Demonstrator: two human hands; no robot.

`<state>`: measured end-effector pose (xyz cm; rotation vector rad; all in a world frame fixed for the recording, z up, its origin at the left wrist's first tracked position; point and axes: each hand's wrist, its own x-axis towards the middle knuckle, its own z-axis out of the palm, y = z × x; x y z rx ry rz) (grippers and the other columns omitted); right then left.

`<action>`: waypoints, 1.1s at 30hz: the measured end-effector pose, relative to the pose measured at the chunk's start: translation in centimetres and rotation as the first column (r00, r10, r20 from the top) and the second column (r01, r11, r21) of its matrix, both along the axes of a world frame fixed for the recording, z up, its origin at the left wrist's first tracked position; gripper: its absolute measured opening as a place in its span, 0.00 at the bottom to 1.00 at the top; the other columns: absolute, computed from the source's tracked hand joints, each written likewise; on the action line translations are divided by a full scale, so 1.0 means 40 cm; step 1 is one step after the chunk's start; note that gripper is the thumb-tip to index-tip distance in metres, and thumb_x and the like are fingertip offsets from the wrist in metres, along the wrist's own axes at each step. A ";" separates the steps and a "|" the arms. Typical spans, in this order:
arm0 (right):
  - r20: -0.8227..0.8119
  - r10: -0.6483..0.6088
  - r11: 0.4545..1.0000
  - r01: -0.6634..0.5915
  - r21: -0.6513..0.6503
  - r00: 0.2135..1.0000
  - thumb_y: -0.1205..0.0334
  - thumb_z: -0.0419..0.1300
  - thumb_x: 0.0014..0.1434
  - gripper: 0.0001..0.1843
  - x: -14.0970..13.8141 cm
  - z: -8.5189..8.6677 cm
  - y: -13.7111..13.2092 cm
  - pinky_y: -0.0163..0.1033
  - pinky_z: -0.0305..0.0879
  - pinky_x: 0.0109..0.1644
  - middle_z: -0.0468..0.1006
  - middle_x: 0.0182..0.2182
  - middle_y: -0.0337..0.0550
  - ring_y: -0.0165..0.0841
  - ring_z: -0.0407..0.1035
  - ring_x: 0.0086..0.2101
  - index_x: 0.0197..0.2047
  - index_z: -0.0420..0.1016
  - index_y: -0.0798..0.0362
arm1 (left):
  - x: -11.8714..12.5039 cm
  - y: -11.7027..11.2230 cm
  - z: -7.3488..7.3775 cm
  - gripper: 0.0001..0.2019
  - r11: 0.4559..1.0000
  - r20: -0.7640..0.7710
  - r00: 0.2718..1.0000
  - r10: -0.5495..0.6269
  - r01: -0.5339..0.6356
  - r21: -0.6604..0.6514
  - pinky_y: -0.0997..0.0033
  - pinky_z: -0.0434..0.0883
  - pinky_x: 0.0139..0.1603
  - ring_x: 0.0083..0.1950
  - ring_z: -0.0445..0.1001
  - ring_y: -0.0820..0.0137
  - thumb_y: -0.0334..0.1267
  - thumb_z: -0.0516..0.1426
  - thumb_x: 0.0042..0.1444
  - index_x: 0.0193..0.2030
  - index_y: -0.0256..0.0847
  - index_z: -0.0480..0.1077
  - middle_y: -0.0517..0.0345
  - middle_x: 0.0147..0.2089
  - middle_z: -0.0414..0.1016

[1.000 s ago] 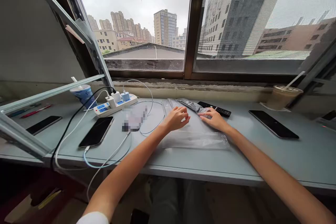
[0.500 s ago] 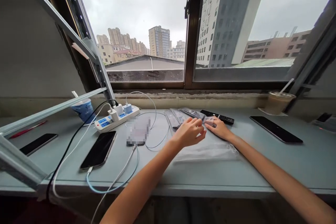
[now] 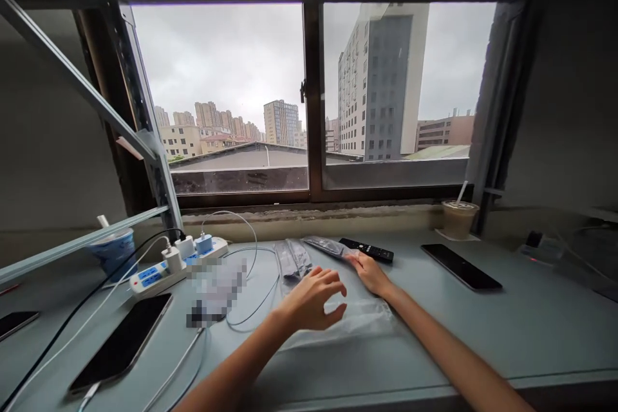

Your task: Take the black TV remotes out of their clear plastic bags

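My right hand (image 3: pixel 371 274) has its fingers closed on the near end of a narrow dark item in clear plastic (image 3: pixel 324 246). What lies inside that wrapping I cannot make out. Left of it is a second grey plastic-wrapped packet (image 3: pixel 293 257). My left hand (image 3: pixel 316 299) hovers in front of the packets, thumb and fingers apart and curved, holding nothing. Beneath both hands a clear plastic bag (image 3: pixel 357 322) is spread on the desk, partly covered by my left hand. A black remote control (image 3: pixel 369 250) lies just behind my right hand.
On the left, a white power strip (image 3: pixel 159 277) with plugs and cables stands near a black phone (image 3: pixel 120 344) and a blue cup (image 3: pixel 113 254). A blurred-out object (image 3: pixel 219 293) lies by the cables. A dark phone (image 3: pixel 461 266) and a drink cup (image 3: pixel 459 219) are at right.
The view has tilted up and shifted. My right hand now grips the end of the wrapped item, which is angled away from the other packet. My left hand has spread its fingers.
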<state>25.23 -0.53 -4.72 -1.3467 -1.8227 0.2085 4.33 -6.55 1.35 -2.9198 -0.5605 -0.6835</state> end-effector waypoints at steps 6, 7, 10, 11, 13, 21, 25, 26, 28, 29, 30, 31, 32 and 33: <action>-0.061 -0.027 1.000 0.027 0.015 0.998 0.54 0.40 0.61 0.24 -0.004 0.007 -0.011 0.41 0.63 0.45 0.76 0.39 0.49 0.38 0.70 0.42 0.42 0.75 0.54 | 0.035 -0.021 -0.038 0.03 0.979 -0.149 0.988 0.041 -0.069 -0.192 0.72 0.60 0.38 0.29 0.64 0.74 0.33 0.52 0.45 0.29 0.42 0.61 0.63 0.29 0.69; -0.060 -0.033 0.999 0.034 0.011 0.998 0.54 0.40 0.61 0.24 -0.004 0.009 -0.014 0.41 0.63 0.44 0.77 0.38 0.50 0.39 0.70 0.40 0.41 0.75 0.54 | 0.039 -0.023 -0.040 0.05 0.977 -0.178 0.983 0.053 -0.088 -0.196 0.71 0.59 0.38 0.28 0.63 0.74 0.32 0.53 0.41 0.27 0.41 0.59 0.63 0.28 0.68; -0.054 -0.049 0.999 0.049 -0.003 0.997 0.53 0.40 0.60 0.24 -0.003 0.017 -0.026 0.42 0.63 0.40 0.77 0.35 0.50 0.40 0.71 0.36 0.34 0.75 0.54 | 0.050 -0.039 -0.042 0.06 0.963 -0.208 0.966 0.153 -0.193 -0.189 0.70 0.59 0.40 0.30 0.63 0.73 0.31 0.53 0.38 0.24 0.40 0.56 0.62 0.28 0.67; -0.053 -0.051 0.999 0.051 -0.006 0.997 0.54 0.40 0.60 0.24 -0.002 0.020 -0.030 0.41 0.63 0.40 0.77 0.34 0.50 0.40 0.71 0.35 0.33 0.75 0.54 | 0.055 -0.048 -0.045 0.06 0.951 -0.205 0.957 0.207 -0.246 -0.188 0.69 0.59 0.41 0.31 0.63 0.72 0.31 0.52 0.39 0.24 0.40 0.56 0.62 0.29 0.67; -0.053 -0.055 0.999 0.054 -0.007 0.997 0.55 0.41 0.60 0.23 0.000 0.024 -0.037 0.40 0.63 0.40 0.77 0.33 0.49 0.39 0.71 0.36 0.31 0.75 0.53 | 0.067 -0.070 -0.055 0.04 0.911 -0.177 0.926 0.333 -0.364 -0.193 0.66 0.58 0.43 0.33 0.63 0.70 0.34 0.51 0.42 0.23 0.40 0.57 0.60 0.30 0.67; -0.181 -0.233 0.970 0.240 0.018 0.955 0.54 0.38 0.59 0.23 0.038 0.032 -0.054 0.45 0.63 0.42 0.75 0.40 0.52 0.44 0.69 0.42 0.38 0.73 0.50 | 0.098 -0.131 -0.117 0.10 0.735 0.058 0.756 0.652 -0.611 -0.293 0.58 0.56 0.47 0.43 0.64 0.61 0.43 0.48 0.52 0.29 0.41 0.63 0.55 0.37 0.69; -0.272 -0.262 0.958 0.284 0.047 0.926 0.54 0.36 0.59 0.25 0.063 0.028 -0.080 0.42 0.63 0.44 0.74 0.41 0.48 0.40 0.69 0.43 0.36 0.73 0.49 | 0.088 -0.126 -0.116 0.10 0.742 0.115 0.756 0.645 -0.583 -0.331 0.61 0.57 0.45 0.42 0.65 0.63 0.40 0.47 0.52 0.26 0.40 0.64 0.55 0.34 0.69; -0.285 -0.267 0.956 0.290 0.042 0.921 0.53 0.36 0.59 0.24 0.066 0.026 -0.092 0.41 0.64 0.43 0.74 0.41 0.48 0.39 0.69 0.41 0.36 0.73 0.49 | 0.086 -0.125 -0.113 0.10 0.757 0.143 0.764 0.629 -0.560 -0.337 0.61 0.57 0.44 0.41 0.66 0.63 0.39 0.47 0.52 0.25 0.40 0.64 0.55 0.33 0.69; -0.304 -0.285 0.953 0.304 0.015 0.909 0.54 0.37 0.59 0.24 0.070 0.020 -0.119 0.40 0.65 0.40 0.75 0.38 0.46 0.37 0.71 0.36 0.35 0.73 0.50 | 0.082 -0.124 -0.107 0.11 0.783 0.206 0.778 0.594 -0.500 -0.371 0.62 0.57 0.43 0.38 0.66 0.64 0.38 0.47 0.52 0.23 0.39 0.64 0.55 0.31 0.69; -0.314 -0.301 0.949 0.316 -0.003 0.900 0.54 0.37 0.59 0.24 0.071 0.017 -0.133 0.39 0.66 0.38 0.75 0.36 0.46 0.36 0.71 0.34 0.35 0.73 0.50 | 0.080 -0.123 -0.104 0.11 0.788 0.211 0.787 0.580 -0.476 -0.391 0.63 0.57 0.42 0.38 0.66 0.65 0.38 0.47 0.52 0.22 0.39 0.64 0.55 0.30 0.68; -0.327 -0.319 0.943 0.331 -0.022 0.890 0.54 0.37 0.59 0.24 0.071 0.014 -0.147 0.38 0.66 0.36 0.75 0.36 0.46 0.35 0.71 0.33 0.36 0.73 0.51 | 0.078 -0.123 -0.102 0.12 0.790 0.213 0.794 0.570 -0.457 -0.410 0.64 0.57 0.41 0.38 0.66 0.65 0.38 0.47 0.52 0.22 0.39 0.64 0.55 0.30 0.68; -0.341 -0.342 0.936 0.349 -0.043 0.876 0.54 0.37 0.59 0.24 0.071 0.011 -0.161 0.38 0.66 0.35 0.75 0.37 0.46 0.34 0.71 0.32 0.37 0.72 0.52 | 0.075 -0.122 -0.100 0.12 0.793 0.217 0.803 0.555 -0.433 -0.428 0.66 0.58 0.40 0.37 0.66 0.66 0.38 0.47 0.52 0.22 0.39 0.64 0.55 0.30 0.68; -0.359 -0.366 0.928 0.368 -0.065 0.859 0.55 0.36 0.59 0.24 0.071 0.008 -0.174 0.37 0.66 0.33 0.75 0.38 0.47 0.34 0.71 0.32 0.38 0.72 0.53 | 0.072 -0.121 -0.098 0.12 0.797 0.220 0.813 0.540 -0.410 -0.443 0.67 0.58 0.40 0.37 0.65 0.67 0.38 0.46 0.52 0.21 0.39 0.64 0.55 0.29 0.68; -0.377 -0.385 0.920 0.381 -0.088 0.843 0.55 0.36 0.59 0.25 0.070 0.005 -0.186 0.36 0.66 0.31 0.75 0.39 0.48 0.33 0.71 0.32 0.39 0.72 0.53 | 0.070 -0.120 -0.097 0.13 0.802 0.224 0.822 0.524 -0.386 -0.456 0.68 0.59 0.39 0.36 0.65 0.68 0.38 0.46 0.52 0.21 0.39 0.64 0.56 0.29 0.67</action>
